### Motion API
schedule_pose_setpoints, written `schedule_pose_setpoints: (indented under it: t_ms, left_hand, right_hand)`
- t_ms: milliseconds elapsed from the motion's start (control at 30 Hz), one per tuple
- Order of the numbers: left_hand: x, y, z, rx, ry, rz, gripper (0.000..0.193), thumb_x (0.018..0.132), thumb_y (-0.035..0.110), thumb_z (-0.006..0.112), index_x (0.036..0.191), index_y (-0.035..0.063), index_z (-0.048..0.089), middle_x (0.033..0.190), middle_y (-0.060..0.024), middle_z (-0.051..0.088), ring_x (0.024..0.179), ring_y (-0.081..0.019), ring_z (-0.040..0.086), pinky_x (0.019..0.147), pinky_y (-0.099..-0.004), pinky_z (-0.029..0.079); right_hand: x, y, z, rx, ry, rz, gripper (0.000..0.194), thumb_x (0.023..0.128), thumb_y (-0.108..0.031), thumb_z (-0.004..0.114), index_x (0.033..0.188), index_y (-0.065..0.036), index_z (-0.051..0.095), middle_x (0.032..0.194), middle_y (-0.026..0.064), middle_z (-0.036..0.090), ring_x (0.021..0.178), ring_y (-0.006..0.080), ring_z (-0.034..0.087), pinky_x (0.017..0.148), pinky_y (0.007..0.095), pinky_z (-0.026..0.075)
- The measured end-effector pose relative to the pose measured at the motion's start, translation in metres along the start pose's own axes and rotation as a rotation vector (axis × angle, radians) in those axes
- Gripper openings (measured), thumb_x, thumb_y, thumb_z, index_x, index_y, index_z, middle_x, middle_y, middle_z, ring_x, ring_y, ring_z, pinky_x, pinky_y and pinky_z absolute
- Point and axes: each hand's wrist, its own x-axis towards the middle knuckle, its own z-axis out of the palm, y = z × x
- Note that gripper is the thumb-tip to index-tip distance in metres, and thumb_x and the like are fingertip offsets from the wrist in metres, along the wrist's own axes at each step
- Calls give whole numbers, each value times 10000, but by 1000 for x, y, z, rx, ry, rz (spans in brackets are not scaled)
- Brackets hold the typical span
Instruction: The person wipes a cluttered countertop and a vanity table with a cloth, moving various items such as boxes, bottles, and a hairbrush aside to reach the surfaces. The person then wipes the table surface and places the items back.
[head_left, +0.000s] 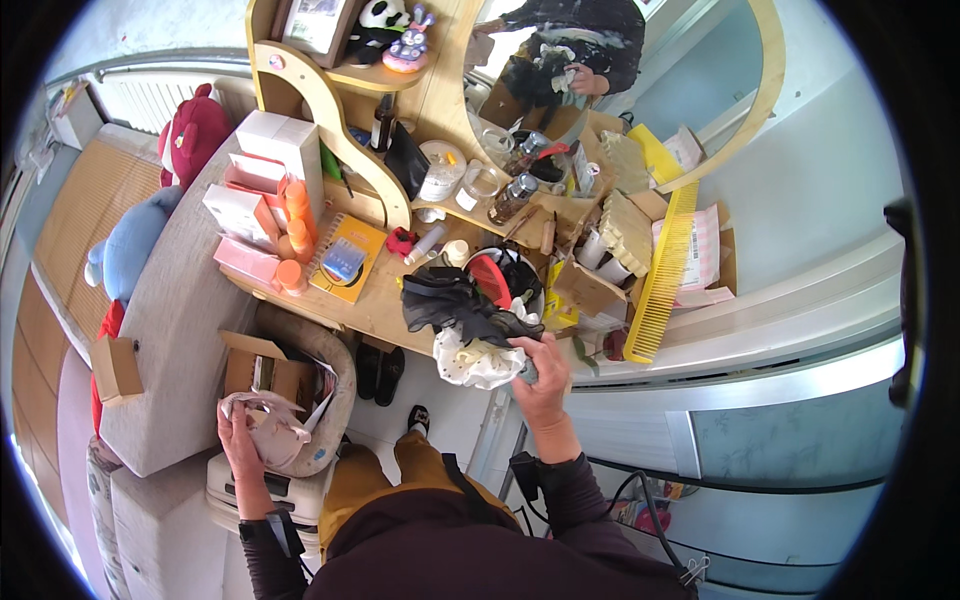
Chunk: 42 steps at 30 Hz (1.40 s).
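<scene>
My right hand (541, 375) grips a bunch of hair scrunchies at the dressing table's front edge. One is black and sheer (469, 306); another is white with dark dots (474, 361). Behind the bunch stands a round container (534, 274) holding a red item (490, 279) and dark things. At the left, my left hand (238, 442) holds a crumpled pale pink plastic bag or cloth (274, 427), over a cushioned seat (346, 390) bearing an open cardboard box (289, 375). The fingers inside the pink material are partly hidden.
A wooden dressing table (382, 315) carries orange bottles (298, 217), a yellow spiral notebook (352, 255) and glass jars (476, 187). A large yellow comb (664, 277) leans beside cartons at the right. A mirror (675, 82) rises behind. Below are a suitcase (221, 487) and black slippers (380, 371).
</scene>
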Motion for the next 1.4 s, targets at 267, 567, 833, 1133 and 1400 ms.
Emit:
schedule_pose_setpoints:
  t_ms: [267, 567, 833, 1133, 1400]
  left_hand:
    - [-9, -40, -53, -259, 299, -156, 179, 991, 236, 497, 1057, 77, 550, 990, -52, 583, 914, -162, 553, 853, -316, 460]
    - [-27, -119, -143, -763, 486, -419, 226, 1028, 243, 416, 1194, 108, 489, 1268, -75, 516, 1201, -282, 495, 1036, -456, 417]
    - [-40, -157, -185, -853, 557, -517, 247, 944, 292, 631, 1087, 113, 539, 1169, -44, 549, 1167, -289, 522, 1012, -493, 437]
    - [-68, -148, -170, -755, 334, -553, 426, 969, 259, 587, 1329, 48, 505, 1323, -154, 548, 1221, -286, 528, 1070, -387, 406]
    - [-57, -130, -147, -942, 446, -590, 220, 987, 161, 529, 1200, 112, 546, 1288, -112, 537, 1213, -290, 511, 1015, -498, 428]
  right_hand:
    - [-13, -28, 50, 127, -193, -44, 426, 580, 24, 684, 996, -65, 647, 853, 117, 591, 770, 319, 573, 685, 389, 475]
    - [-37, -61, 101, 282, -453, -21, 454, 577, -42, 797, 998, -108, 642, 913, 88, 607, 794, 316, 617, 671, 384, 499]
    - [-57, -69, 132, 260, -563, -52, 464, 561, -60, 820, 990, -106, 649, 851, 95, 567, 762, 321, 589, 644, 397, 477]
    - [-86, -53, 158, 203, -602, -81, 474, 550, -44, 794, 994, -107, 641, 943, 117, 636, 876, 349, 633, 737, 410, 524]
    - [-97, -58, 182, 183, -724, 26, 399, 594, 3, 739, 967, -81, 622, 927, 131, 600, 820, 364, 618, 684, 407, 497]
